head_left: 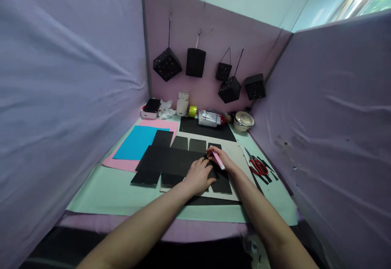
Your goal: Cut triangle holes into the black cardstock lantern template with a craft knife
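Observation:
A black card sheet (171, 159) with cut flaps along its near and far edges lies on a pale board (238, 151). My left hand (200, 175) rests flat on its right part, fingers spread. Just beyond and to the right, my right hand (220, 159) is closed around a pink pen-like cutter (218, 159), its tip end near the card by my left fingertips. What exactly the tip touches is too small to tell.
Blue paper (137, 143) and pink paper (122, 163) lie at left. Red-handled scissors (258, 166) and black strips are at right. Along the back stand a white bottle (182, 104), yellow tape (192, 111) and a lidded bowl (243, 121). Black boxes (167, 64) hang above.

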`<move>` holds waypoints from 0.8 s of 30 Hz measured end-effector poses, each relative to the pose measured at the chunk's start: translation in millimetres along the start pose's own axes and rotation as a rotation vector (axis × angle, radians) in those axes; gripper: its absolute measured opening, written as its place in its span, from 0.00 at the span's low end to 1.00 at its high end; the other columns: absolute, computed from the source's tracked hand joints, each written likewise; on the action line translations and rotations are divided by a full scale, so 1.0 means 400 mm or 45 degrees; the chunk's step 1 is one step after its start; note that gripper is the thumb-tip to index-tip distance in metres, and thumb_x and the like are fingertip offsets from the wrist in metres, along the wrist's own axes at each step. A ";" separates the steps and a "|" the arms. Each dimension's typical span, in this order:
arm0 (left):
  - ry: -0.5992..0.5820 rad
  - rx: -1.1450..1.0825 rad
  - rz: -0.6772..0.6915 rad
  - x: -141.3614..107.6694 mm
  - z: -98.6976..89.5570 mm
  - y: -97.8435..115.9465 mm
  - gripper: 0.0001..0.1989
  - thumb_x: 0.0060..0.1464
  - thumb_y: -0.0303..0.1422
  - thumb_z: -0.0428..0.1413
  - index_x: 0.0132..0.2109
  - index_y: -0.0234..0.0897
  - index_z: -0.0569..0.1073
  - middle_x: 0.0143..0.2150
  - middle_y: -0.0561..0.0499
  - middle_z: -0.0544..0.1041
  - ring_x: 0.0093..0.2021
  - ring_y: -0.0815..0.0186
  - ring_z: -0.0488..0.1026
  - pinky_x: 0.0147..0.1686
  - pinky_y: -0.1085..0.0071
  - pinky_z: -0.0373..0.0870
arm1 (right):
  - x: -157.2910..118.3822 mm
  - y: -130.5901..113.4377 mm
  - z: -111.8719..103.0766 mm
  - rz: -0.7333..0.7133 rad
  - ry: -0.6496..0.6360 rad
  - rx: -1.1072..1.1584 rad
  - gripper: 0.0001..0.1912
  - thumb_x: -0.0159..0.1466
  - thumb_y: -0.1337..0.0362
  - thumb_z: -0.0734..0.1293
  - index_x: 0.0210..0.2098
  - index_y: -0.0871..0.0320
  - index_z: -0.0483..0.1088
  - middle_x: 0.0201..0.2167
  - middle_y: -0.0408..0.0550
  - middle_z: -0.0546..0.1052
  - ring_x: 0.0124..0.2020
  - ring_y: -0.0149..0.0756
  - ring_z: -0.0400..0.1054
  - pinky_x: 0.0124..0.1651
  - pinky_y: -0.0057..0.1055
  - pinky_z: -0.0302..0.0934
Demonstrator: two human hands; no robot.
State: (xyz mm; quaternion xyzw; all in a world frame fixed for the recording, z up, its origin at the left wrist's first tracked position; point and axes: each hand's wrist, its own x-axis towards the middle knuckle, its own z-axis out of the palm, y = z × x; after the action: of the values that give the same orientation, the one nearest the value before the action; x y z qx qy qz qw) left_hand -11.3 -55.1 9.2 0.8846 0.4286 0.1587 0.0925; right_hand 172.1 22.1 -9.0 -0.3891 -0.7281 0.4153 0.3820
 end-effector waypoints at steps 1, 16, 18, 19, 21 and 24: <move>-0.010 -0.007 0.015 0.000 0.000 -0.002 0.21 0.59 0.44 0.56 0.55 0.38 0.71 0.62 0.43 0.67 0.66 0.51 0.57 0.64 0.49 0.54 | 0.000 0.002 -0.001 -0.005 -0.002 -0.010 0.15 0.57 0.59 0.70 0.43 0.53 0.70 0.36 0.46 0.74 0.39 0.39 0.70 0.46 0.37 0.63; -0.146 0.003 0.032 0.003 0.006 0.000 0.23 0.63 0.41 0.50 0.63 0.43 0.63 0.67 0.46 0.63 0.70 0.48 0.50 0.64 0.35 0.43 | 0.007 0.030 0.007 0.002 0.075 -0.024 0.10 0.55 0.61 0.68 0.38 0.55 0.73 0.32 0.43 0.72 0.33 0.35 0.68 0.40 0.33 0.63; -0.148 0.014 0.031 0.003 0.005 0.000 0.23 0.63 0.42 0.50 0.63 0.43 0.63 0.67 0.46 0.63 0.70 0.48 0.50 0.64 0.36 0.43 | 0.003 0.021 0.009 0.023 0.091 0.011 0.10 0.55 0.61 0.68 0.37 0.55 0.73 0.31 0.43 0.71 0.32 0.34 0.68 0.39 0.32 0.62; -0.151 0.016 0.031 0.003 0.004 0.000 0.23 0.63 0.42 0.50 0.63 0.43 0.63 0.67 0.46 0.63 0.70 0.48 0.50 0.64 0.36 0.43 | 0.002 0.017 0.009 0.025 0.091 0.022 0.10 0.55 0.61 0.69 0.37 0.55 0.73 0.31 0.42 0.72 0.33 0.34 0.68 0.39 0.32 0.62; -0.162 0.012 0.029 0.003 0.000 0.002 0.22 0.63 0.42 0.50 0.62 0.43 0.64 0.67 0.46 0.63 0.70 0.48 0.50 0.64 0.36 0.43 | 0.002 0.011 0.009 0.021 0.094 0.031 0.11 0.53 0.61 0.69 0.37 0.55 0.73 0.32 0.42 0.72 0.33 0.34 0.68 0.40 0.32 0.62; -0.168 0.004 0.029 0.002 -0.005 0.005 0.22 0.63 0.42 0.50 0.62 0.44 0.64 0.67 0.46 0.62 0.70 0.48 0.49 0.64 0.36 0.43 | 0.005 0.004 0.008 0.037 0.136 0.044 0.10 0.53 0.60 0.69 0.34 0.56 0.72 0.32 0.42 0.72 0.32 0.33 0.67 0.38 0.32 0.62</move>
State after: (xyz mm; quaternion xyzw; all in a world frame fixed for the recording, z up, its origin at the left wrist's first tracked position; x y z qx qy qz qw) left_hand -10.0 -55.7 12.0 0.8981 0.4118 0.1004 0.1174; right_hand 168.9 23.3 -11.0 -0.4145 -0.6936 0.4121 0.4210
